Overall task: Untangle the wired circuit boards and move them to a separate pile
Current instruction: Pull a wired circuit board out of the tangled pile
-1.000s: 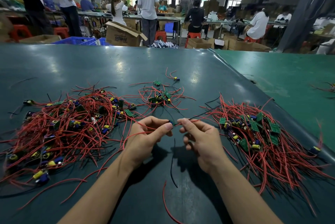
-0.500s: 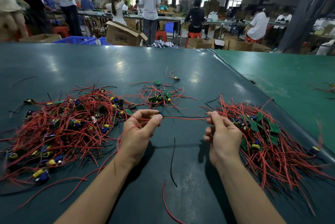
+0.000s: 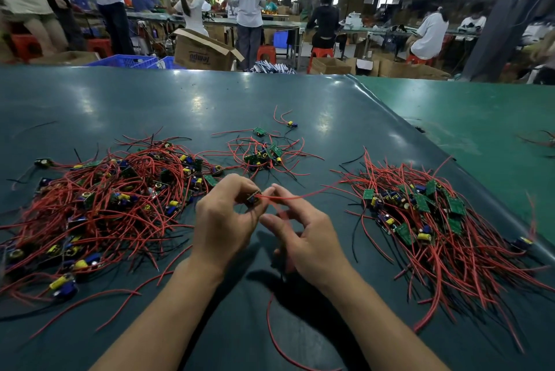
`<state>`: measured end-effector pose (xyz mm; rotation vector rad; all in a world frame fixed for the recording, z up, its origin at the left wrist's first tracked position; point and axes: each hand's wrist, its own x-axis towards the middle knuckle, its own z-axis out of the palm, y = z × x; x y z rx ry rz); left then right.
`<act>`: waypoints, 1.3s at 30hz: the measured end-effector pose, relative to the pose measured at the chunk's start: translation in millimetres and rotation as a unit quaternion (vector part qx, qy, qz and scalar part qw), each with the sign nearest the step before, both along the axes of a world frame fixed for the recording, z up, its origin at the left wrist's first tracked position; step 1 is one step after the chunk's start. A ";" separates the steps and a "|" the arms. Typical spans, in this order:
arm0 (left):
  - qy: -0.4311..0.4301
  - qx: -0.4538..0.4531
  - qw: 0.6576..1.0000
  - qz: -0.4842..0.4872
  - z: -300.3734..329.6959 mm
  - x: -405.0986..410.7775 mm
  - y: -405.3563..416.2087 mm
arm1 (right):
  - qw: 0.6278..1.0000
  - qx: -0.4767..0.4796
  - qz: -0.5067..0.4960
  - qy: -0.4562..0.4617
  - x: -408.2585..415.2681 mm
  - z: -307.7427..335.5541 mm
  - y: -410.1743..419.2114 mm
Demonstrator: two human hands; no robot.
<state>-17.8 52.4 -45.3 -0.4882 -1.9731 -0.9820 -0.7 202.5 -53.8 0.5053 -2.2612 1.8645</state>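
Dark green bench (image 3: 270,100) in a busy workshop, a tangled pile (image 3: 99,205) at left and a sorted pile (image 3: 420,220) at right. Between them my left hand (image 3: 222,220) pinches a board (image 3: 253,198); its red wire (image 3: 300,196) runs rightward past my right hand (image 3: 303,238), fingers loosely spread, blurred.

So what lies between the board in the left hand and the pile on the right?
In the head view, a red wire runs from the small board held by the left hand across bare table toward the right pile.
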 end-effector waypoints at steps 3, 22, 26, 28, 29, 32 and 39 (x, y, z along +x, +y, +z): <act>0.002 -0.101 0.994 0.047 -0.8 0.0 0.5 | 0.998 -0.052 -0.021 0.005 -0.5 2.4 0.4; -0.068 -0.121 0.985 -0.101 2.0 7.3 8.1 | 0.956 -0.230 -0.106 -0.152 -10.6 13.6 16.5; -0.079 -0.111 0.984 -0.111 1.8 4.7 1.1 | 0.939 -0.265 -0.183 -0.122 -16.6 18.7 29.0; -0.085 -0.121 0.983 -0.111 2.6 3.6 -2.4 | 0.927 -0.282 -0.224 -0.106 -18.8 20.0 37.8; -0.086 -0.130 0.982 -0.108 3.2 3.2 -3.8 | 0.921 -0.290 -0.243 -0.094 -20.0 20.8 41.8; -0.082 -0.152 0.979 -0.106 5.6 3.1 -7.1 | 0.916 -0.272 -0.291 -0.050 -21.5 22.8 48.1; -0.081 -0.195 0.974 -0.083 7.8 2.5 -14.3 | 0.906 -0.280 -0.314 -0.050 -25.2 20.7 50.9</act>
